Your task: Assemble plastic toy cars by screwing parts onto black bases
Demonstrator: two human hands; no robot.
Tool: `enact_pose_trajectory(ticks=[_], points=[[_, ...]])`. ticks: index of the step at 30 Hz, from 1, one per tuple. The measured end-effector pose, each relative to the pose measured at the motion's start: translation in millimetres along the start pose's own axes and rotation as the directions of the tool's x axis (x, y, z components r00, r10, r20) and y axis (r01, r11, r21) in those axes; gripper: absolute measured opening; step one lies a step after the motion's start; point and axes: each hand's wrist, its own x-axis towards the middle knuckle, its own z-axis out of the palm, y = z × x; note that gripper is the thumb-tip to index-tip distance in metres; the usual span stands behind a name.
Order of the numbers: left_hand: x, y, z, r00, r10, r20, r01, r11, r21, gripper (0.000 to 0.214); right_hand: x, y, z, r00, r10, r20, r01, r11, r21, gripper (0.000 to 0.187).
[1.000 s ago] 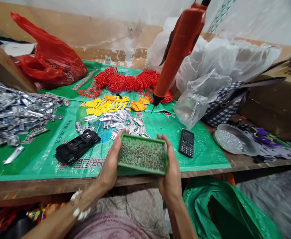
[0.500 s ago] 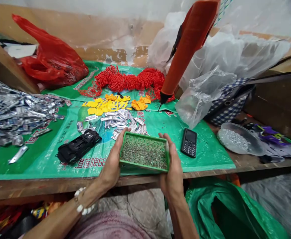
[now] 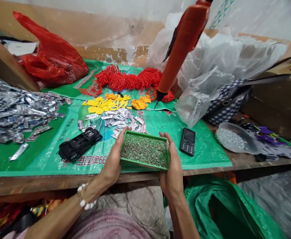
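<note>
Between my two hands is a shallow green plastic tray (image 3: 143, 134), its floor covered with many small metal screws (image 3: 144, 150). My left hand (image 3: 113, 158) grips its left end, and my right hand (image 3: 171, 166) grips its right end. The tray is held at the table's front edge, tilted a little toward me. Beyond it lie silver parts (image 3: 125, 119) and yellow pieces (image 3: 108, 104). A black toy car body (image 3: 80, 144) rests to the left, and a black keypad phone (image 3: 187, 141) to the right.
An orange electric screwdriver (image 3: 184, 46) hangs over the table, tip down. Red netting (image 3: 130, 81) and a red plastic bag (image 3: 53, 59) are at the back. A silver parts heap (image 3: 16, 109) covers the left side. At right stands a clear bowl of small pieces (image 3: 235, 137); below hangs a green sack (image 3: 225, 205).
The hanging screwdriver has swung slightly left. The screws look sharper and a bit rearranged in the tray, which both hands still hold in nearly the same place.
</note>
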Motion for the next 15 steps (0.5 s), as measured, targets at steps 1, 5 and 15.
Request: enact_pose_trajectory(ticks=[1,5,15], points=[[-0.6,0.1,-0.2,1.000,0.029,0.005,-0.029,1.000,0.007,0.064,-0.6,-0.1,-0.3,1.000,-0.015,-0.002,0.015,1.000,-0.014,0.055],[-2.8,0.2,-1.6,0.998,0.053,0.040,-0.054,0.998,0.024,0.064,-3.2,0.1,-0.8,0.997,-0.074,-0.024,0.073,0.997,-0.019,0.051],[-1.7,-0.2,-3.4,0.993,0.112,0.035,-0.112,0.994,0.014,0.063,-6.5,1.0,-3.0,0.995,-0.093,0.024,0.094,0.995,-0.025,0.050]])
